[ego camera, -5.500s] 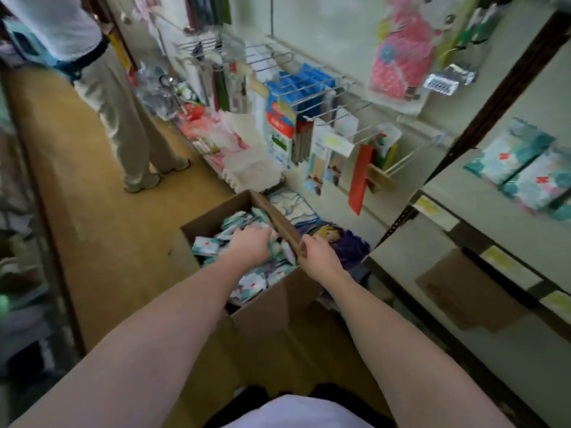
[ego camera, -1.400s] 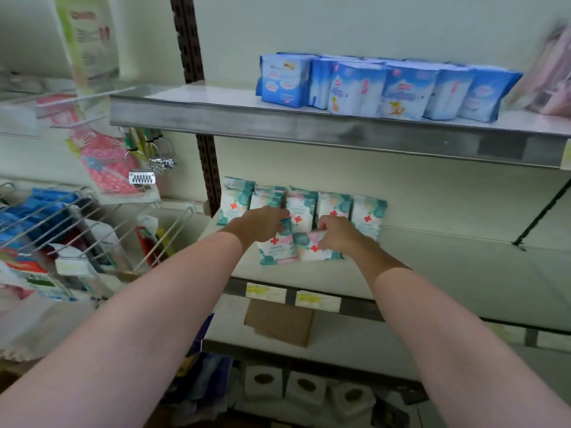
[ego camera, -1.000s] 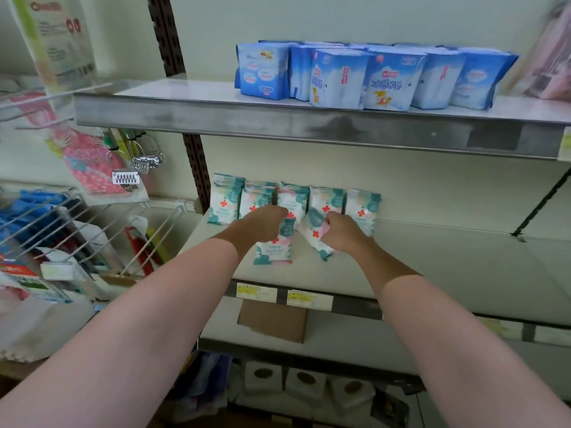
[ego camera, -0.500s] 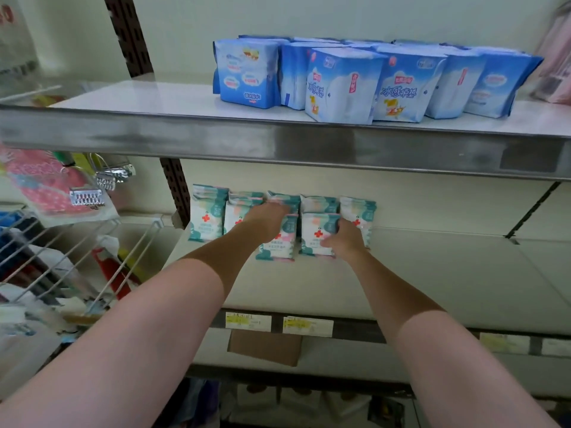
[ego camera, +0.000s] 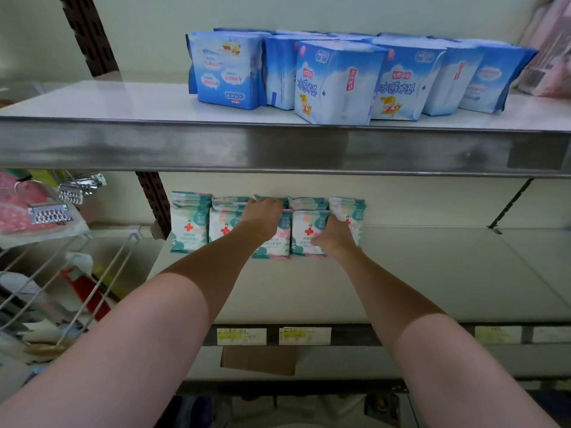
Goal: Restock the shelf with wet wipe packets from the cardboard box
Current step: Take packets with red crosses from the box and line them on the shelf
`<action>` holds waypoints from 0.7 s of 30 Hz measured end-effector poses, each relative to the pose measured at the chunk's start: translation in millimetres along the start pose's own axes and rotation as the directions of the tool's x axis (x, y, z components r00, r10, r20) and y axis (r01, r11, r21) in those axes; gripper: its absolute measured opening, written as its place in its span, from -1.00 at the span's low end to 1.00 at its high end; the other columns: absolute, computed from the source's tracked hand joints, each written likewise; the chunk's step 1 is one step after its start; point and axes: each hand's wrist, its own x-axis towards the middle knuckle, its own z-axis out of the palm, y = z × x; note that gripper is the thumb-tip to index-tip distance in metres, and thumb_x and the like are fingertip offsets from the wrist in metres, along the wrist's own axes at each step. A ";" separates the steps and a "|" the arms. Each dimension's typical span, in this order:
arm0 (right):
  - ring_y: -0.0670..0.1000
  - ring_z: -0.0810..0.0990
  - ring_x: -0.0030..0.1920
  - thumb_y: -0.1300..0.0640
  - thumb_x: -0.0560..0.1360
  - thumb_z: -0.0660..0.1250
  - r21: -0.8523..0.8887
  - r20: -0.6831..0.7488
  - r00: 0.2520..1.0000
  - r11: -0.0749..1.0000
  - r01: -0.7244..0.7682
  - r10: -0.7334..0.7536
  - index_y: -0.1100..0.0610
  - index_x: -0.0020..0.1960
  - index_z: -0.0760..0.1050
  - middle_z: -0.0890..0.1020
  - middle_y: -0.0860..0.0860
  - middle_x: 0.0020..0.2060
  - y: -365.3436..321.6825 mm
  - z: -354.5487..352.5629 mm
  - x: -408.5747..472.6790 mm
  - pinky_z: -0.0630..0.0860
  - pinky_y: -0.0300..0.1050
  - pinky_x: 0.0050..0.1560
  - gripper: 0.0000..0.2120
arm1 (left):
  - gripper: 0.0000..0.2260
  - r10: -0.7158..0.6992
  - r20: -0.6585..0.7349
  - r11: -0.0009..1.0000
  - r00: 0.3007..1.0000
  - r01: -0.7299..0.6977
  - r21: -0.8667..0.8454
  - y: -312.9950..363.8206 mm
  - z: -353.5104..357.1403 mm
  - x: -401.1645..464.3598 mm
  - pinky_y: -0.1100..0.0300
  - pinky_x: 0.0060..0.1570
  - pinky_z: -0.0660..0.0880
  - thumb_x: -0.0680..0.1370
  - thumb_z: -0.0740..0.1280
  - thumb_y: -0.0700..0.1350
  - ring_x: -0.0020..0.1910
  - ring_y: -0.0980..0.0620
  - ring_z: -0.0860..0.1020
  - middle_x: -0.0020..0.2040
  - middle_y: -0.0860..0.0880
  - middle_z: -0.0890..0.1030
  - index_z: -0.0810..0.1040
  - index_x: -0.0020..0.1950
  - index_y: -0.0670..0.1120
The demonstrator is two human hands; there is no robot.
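On the middle shelf (ego camera: 432, 273), both hands stand wet wipe packets (ego camera: 188, 230) upright against the back wall (faces outward): the left hand (ego camera: 262, 217) curls over one packet's top, the right hand (ego camera: 335, 237) grips another's edge.

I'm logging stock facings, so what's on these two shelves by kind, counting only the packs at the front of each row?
Wet wipe packets, front of each row on the lower shelf: 5
Blue packs, front ones I can separate on the upper shelf: 6
Total: 11
More sit behind, too hidden to count.
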 end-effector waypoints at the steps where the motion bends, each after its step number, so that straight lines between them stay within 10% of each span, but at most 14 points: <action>1: 0.13 0.56 0.23 0.18 0.48 0.49 0.006 0.003 1.000 1.000 0.004 -0.004 0.14 0.33 0.40 0.57 0.09 0.19 0.6 0.5 0.1 0.47 -0.11 0.12 -0.52 | -0.67 -0.011 -0.004 1.000 1.000 0.011 0.005 -0.3 0.9 -0.2 -0.04 0.31 0.39 0.51 0.33 -0.29 0.16 -0.09 0.51 0.16 -0.12 0.57 0.46 0.26 -0.14; 21: 0.15 0.51 0.21 0.26 0.55 0.32 -0.193 -0.067 0.996 0.980 0.045 -0.059 0.20 0.36 0.33 0.47 0.18 0.23 5.2 4.2 -13.3 0.44 -0.11 0.07 -0.60 | -0.56 -0.015 -0.112 1.000 0.994 0.017 0.018 1.5 -4.8 -23.8 0.03 0.24 0.42 0.47 0.38 -0.29 0.21 -0.11 0.45 0.23 -0.14 0.47 0.39 0.34 -0.17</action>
